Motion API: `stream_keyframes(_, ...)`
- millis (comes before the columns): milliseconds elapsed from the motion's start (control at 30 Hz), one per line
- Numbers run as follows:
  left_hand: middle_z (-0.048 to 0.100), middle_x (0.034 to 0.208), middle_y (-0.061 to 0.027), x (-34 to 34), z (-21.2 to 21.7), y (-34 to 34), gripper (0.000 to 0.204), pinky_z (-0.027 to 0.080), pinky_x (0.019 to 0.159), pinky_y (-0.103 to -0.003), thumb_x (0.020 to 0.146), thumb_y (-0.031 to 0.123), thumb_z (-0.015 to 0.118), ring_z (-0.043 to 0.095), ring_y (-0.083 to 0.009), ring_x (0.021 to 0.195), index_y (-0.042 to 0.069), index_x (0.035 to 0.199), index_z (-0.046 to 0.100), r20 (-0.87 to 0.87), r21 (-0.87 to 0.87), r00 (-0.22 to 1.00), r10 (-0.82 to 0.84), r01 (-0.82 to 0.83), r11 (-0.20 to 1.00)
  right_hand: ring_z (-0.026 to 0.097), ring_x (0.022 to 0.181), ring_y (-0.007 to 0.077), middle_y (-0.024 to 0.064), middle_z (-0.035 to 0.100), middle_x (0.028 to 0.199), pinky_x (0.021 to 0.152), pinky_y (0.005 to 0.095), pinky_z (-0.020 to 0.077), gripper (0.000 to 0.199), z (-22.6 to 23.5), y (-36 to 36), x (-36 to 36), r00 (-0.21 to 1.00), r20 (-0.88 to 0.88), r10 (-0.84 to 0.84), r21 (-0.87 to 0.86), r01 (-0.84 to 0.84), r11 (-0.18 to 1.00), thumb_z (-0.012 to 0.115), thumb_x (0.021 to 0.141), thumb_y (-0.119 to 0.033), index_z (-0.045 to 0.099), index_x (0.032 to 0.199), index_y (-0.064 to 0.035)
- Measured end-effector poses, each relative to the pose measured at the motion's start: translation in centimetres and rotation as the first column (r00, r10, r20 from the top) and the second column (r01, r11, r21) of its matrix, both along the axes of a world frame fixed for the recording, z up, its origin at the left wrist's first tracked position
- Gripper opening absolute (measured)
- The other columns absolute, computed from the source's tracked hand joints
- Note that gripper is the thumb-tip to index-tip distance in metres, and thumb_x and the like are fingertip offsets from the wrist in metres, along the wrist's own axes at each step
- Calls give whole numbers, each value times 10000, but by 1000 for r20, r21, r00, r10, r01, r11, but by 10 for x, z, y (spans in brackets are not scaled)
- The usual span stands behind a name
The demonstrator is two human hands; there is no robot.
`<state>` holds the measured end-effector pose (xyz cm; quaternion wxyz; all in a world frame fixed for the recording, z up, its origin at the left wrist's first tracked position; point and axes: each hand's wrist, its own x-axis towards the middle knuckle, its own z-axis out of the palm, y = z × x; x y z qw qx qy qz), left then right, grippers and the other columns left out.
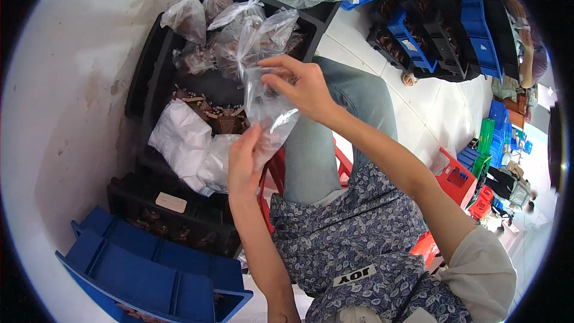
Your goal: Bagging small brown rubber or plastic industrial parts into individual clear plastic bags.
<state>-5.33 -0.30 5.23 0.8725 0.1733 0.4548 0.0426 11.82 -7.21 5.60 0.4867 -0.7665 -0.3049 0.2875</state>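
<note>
Pinching a clear plastic bag [267, 110], right hand [302, 87] grips its top; left hand [244, 164] grips its bottom, above black crate [149, 78].

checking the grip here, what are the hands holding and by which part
A clear plastic bag: right hand pinches its top edge, left hand holds its lower end.

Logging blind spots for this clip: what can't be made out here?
Head view only:
- Contents of the clear plastic bag: crumpled film and the left hand and right hand cover it.
- Small brown pieces in the black plastic crate: too small, under tied bags.
- Blue plastic bin: cut off by the fisheye rim.
</note>
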Motion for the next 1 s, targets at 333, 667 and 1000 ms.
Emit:
stream_keyframes(333, 630, 1011, -102, 5, -10, -9, 241, 471, 819, -283, 902, 164, 557, 592, -149, 931, -38, 1019, 615, 74, 125, 971, 228, -235, 964, 617, 916, 125, 58, 661, 940, 809, 235, 474, 230, -2, -9, 5, 966, -257, -7, 147, 46, 988, 574, 860, -29, 595, 1086, 8)
stream_keyframes(667, 643, 808, -39, 2, -1, -17, 147, 450, 674, -199, 793, 77, 696, 583, -92, 721, -43, 861, 648, -290, 612, 909, 300, -65, 788, 574, 677, 209, 108, 608, 739, 643, 314, 460, 349, 13, -2, -40, 717, 697, 9, -41, 27, 999, 698, 732, -208, 596, 997, -6)
stream_keyframes(1000, 641, 809, -50, -7, 0, -14, 178, 469, 650, -207, 805, 88, 688, 587, -98, 726, -64, 882, 640, -219, 591, 943, 250, -75, 803, 591, 685, 102, 99, 640, 755, 620, 264, 473, 233, -8, 6, -64, 929, -368, 40, -51, -63, 997, 624, 833, -168, 628, 869, 62)
